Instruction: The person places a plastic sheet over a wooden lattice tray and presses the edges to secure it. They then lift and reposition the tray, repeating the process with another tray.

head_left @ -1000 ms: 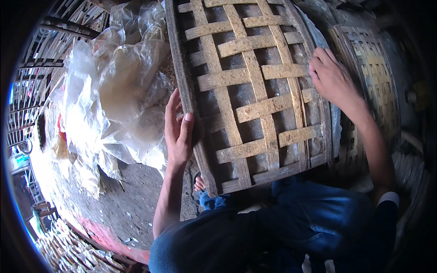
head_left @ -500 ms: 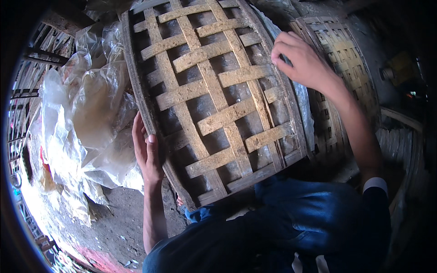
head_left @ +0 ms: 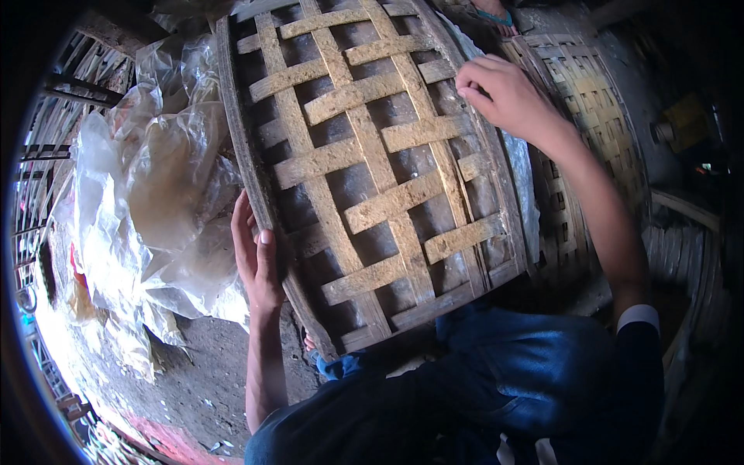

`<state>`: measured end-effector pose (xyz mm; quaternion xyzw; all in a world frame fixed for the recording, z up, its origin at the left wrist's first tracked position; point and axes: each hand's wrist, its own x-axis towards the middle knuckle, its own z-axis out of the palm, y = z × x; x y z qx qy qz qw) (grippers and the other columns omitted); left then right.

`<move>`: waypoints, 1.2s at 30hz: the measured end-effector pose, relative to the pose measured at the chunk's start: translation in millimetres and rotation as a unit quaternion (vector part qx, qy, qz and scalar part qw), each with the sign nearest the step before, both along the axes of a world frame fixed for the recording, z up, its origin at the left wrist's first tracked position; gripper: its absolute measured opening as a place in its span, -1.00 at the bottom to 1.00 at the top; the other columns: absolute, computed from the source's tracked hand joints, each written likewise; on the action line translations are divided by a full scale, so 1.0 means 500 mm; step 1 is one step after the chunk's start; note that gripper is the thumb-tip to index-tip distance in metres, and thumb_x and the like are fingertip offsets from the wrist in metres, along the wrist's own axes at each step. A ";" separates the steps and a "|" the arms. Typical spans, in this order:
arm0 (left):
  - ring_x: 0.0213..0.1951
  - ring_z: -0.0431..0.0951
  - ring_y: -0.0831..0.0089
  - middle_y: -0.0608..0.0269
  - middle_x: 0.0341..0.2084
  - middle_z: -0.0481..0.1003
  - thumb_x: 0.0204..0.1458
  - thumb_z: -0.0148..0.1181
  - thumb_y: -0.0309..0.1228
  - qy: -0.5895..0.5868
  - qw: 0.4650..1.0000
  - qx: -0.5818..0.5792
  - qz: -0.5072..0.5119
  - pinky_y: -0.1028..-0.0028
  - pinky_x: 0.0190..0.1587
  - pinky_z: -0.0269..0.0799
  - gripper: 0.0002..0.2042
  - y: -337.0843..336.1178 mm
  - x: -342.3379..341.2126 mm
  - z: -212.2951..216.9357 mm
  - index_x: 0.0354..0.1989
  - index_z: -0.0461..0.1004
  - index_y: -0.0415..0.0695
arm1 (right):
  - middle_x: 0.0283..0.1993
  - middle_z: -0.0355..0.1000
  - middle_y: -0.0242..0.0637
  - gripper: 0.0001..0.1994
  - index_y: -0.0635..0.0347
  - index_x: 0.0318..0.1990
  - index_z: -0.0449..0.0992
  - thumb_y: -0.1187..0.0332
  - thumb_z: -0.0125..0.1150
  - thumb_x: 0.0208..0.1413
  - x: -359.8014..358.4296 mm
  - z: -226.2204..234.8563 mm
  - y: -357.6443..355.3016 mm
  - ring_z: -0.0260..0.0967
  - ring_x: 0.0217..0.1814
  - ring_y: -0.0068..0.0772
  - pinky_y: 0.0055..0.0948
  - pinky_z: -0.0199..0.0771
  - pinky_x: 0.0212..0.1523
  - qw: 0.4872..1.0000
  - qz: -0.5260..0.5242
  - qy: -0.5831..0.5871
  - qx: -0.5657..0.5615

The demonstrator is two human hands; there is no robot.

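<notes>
I see one rack (head_left: 376, 155) between the left hand (head_left: 257, 256) and the right hand (head_left: 504, 93). Its long frame looks like weathered, grey-brown wood; broad tan strips cross over and under inside it, leaving squarish gaps, their faces stained and crusted. A dull greyish layer with pale flecks shows through. From my view it slants, its far end leaning left and reaching beyond both hands, its near end closer to me than either. The left hand is against one long rail; the right is at the other.
</notes>
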<state>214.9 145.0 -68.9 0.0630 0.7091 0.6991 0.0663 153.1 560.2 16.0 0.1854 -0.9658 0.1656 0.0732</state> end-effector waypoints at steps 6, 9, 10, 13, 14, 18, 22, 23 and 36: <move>0.36 0.20 0.23 -0.02 0.38 0.15 0.27 0.04 -0.12 0.004 1.000 0.010 0.001 0.22 0.39 0.07 -0.28 0.005 -0.001 0.001 0.49 -0.03 -0.25 | -0.32 0.41 -0.25 -0.93 0.18 -0.41 0.61 0.41 0.30 0.04 -0.006 -0.012 0.003 0.37 -0.09 -0.19 -0.19 0.45 -0.07 0.993 -0.015 0.002 0.119; 0.36 0.19 0.23 -0.02 0.38 0.15 0.27 0.04 -0.11 0.007 1.000 0.009 0.000 0.22 0.39 0.07 -0.27 0.004 0.000 0.002 0.48 -0.03 -0.26 | -0.26 0.45 -0.26 -0.94 0.18 -0.42 0.64 0.42 0.32 0.01 -0.003 0.009 -0.020 0.38 -0.05 -0.19 -0.17 0.45 0.00 0.988 -0.044 -0.034 0.146; 0.36 0.19 0.23 -0.02 0.37 0.16 0.26 0.04 -0.10 0.010 1.000 0.009 -0.001 0.22 0.39 0.07 -0.27 0.004 -0.001 0.002 0.48 -0.03 -0.26 | -0.25 0.46 -0.26 -0.94 0.18 -0.42 0.65 0.42 0.33 0.00 -0.001 0.016 -0.028 0.38 -0.04 -0.18 -0.16 0.44 0.02 0.986 -0.051 -0.042 0.151; 0.32 0.24 0.24 -0.03 0.35 0.17 0.26 0.05 -0.10 0.012 1.000 0.008 -0.006 0.25 0.36 0.11 -0.26 0.003 -0.001 0.003 0.49 -0.04 -0.25 | -0.28 0.43 -0.28 -0.92 0.22 -0.36 0.66 0.44 0.40 -0.03 0.000 0.016 -0.040 0.37 -0.06 -0.20 -0.18 0.45 0.00 0.984 -0.057 -0.042 0.164; 0.31 0.25 0.25 -0.03 0.35 0.18 0.26 0.05 -0.09 0.003 1.000 0.008 -0.005 0.25 0.35 0.12 -0.26 0.002 0.000 0.005 0.49 -0.04 -0.24 | -0.30 0.40 -0.29 -0.89 0.23 -0.33 0.66 0.45 0.43 -0.03 0.000 0.014 -0.041 0.36 -0.08 -0.21 -0.20 0.46 -0.03 0.983 -0.057 -0.038 0.168; 0.26 0.31 0.28 -0.03 0.34 0.19 0.26 0.05 -0.10 -0.008 1.000 0.009 -0.001 0.28 0.30 0.18 -0.26 0.005 0.000 0.005 0.49 -0.04 -0.22 | -0.29 0.41 -0.26 -0.94 0.22 -0.37 0.65 0.44 0.38 0.01 -0.011 -0.006 -0.033 0.37 -0.05 -0.18 -0.14 0.42 0.02 0.974 -0.027 -0.013 0.225; 0.24 0.33 0.28 -0.03 0.33 0.19 0.27 0.06 -0.11 -0.014 1.000 0.012 -0.001 0.29 0.29 0.20 -0.27 0.005 0.002 0.009 0.49 -0.04 -0.22 | -0.27 0.40 -0.23 -0.93 0.21 -0.36 0.61 0.42 0.31 0.06 -0.016 -0.006 -0.032 0.36 -0.04 -0.16 -0.15 0.40 0.05 0.972 0.005 -0.013 0.234; 0.25 0.32 0.28 -0.03 0.33 0.19 0.27 0.06 -0.11 -0.009 1.000 0.009 0.000 0.29 0.29 0.20 -0.27 0.004 0.001 0.007 0.49 -0.04 -0.22 | -0.26 0.40 -0.22 -0.93 0.20 -0.34 0.60 0.41 0.30 0.07 -0.015 -0.008 -0.029 0.36 -0.04 -0.16 -0.16 0.39 0.05 0.972 0.013 -0.006 0.234; 0.28 0.29 0.28 0.04 0.31 0.27 0.22 0.13 -0.05 -0.007 0.999 -0.036 0.025 0.26 0.31 0.17 -0.26 0.008 0.001 0.017 0.45 0.08 -0.25 | -0.17 0.55 -0.18 -0.77 0.18 -0.05 0.56 0.26 0.20 0.27 -0.038 0.029 0.042 0.52 -0.23 -0.37 -0.39 0.50 -0.17 0.996 -0.075 -0.043 -0.003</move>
